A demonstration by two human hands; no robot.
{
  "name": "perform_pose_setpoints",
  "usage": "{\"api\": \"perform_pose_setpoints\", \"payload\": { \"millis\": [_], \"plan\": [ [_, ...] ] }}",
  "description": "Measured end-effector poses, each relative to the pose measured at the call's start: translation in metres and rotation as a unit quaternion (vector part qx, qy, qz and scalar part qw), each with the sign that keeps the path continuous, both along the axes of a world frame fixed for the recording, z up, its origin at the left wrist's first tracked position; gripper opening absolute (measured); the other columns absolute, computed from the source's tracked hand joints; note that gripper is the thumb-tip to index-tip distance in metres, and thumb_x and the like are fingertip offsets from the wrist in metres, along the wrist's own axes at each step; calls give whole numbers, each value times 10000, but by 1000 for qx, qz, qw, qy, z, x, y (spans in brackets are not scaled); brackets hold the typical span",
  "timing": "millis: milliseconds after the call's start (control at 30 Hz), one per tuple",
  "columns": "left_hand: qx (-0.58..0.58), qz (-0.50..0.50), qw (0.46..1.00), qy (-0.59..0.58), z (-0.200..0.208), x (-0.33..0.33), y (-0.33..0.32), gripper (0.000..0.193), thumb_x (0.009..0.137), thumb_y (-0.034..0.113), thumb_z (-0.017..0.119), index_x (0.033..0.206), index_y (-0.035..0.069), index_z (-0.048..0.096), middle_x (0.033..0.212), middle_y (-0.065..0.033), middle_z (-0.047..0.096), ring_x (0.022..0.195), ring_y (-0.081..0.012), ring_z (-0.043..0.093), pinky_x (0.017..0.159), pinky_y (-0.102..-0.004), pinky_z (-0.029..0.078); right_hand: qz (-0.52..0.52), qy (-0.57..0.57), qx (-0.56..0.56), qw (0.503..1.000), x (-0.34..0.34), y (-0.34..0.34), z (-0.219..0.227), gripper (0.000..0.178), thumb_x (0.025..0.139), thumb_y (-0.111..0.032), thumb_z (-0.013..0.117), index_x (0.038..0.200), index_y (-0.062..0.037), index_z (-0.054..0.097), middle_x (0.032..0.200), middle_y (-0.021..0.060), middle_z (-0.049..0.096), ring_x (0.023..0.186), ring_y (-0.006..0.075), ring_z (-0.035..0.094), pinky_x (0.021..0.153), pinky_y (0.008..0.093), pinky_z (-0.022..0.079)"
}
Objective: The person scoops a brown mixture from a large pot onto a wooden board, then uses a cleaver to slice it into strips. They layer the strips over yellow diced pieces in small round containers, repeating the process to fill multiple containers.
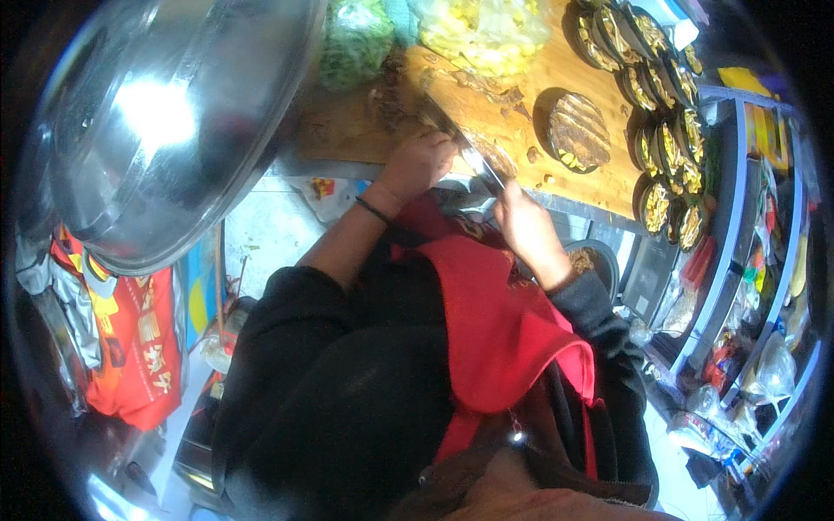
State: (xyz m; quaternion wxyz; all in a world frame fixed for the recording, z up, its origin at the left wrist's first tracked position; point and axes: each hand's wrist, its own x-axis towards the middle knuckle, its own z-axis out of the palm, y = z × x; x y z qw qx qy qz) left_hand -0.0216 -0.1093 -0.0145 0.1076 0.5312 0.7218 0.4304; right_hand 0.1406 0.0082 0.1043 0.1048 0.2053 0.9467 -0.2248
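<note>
My right hand (526, 224) is closed round the handle of a kitchen knife (476, 162). The long blade slants up and left across a wooden cutting board (599, 187). My left hand (421, 162) lies close to the blade at the board's near edge, its fingers curled; whatever they may hold is hidden. Brown cooked meat (493, 154) lies along the right side of the knife, with scraps around it. A darker piece of meat (393, 97) sits left of the blade. Farther right on the board is a black bowl (553, 130) of sliced meat with yellow pieces.
Several filled black bowls (653, 204) crowd the board's right end. A clear bag of yellow chunks (486, 35) and a bag of greens (356, 43) lie at the back. A large shiny dome (200, 113) looms at left. Blue-edged shelves (738, 217) stand at right.
</note>
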Motion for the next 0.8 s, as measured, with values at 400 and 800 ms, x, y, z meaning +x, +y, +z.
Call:
{"api": "perform_pose_setpoints", "payload": {
  "millis": [400, 800],
  "plan": [
    [-25, 39, 981, 188, 20, -27, 0, 197, 705, 110, 585, 895, 82, 629, 926, -57, 604, 923, -265, 548, 845, -417, 411, -130, 62, -9, 990, 30, 28, 10, 176, 911, -182, 493, 966, -27, 432, 743, 261, 584, 724, 442, 591, 604, 458, 474],
    [32, -31, 987, 155, 14, 22, 56, 198, 798, 284, 593, 864, 107, 651, 968, -101, 579, 951, -276, 539, 900, -390, 395, -85, 4, 38, 996, 93, 68, 12, 162, 893, -164, 522, 926, -28, 440, 703, 236, 578, 679, 422, 582, 567, 474, 457]
  ]
}}
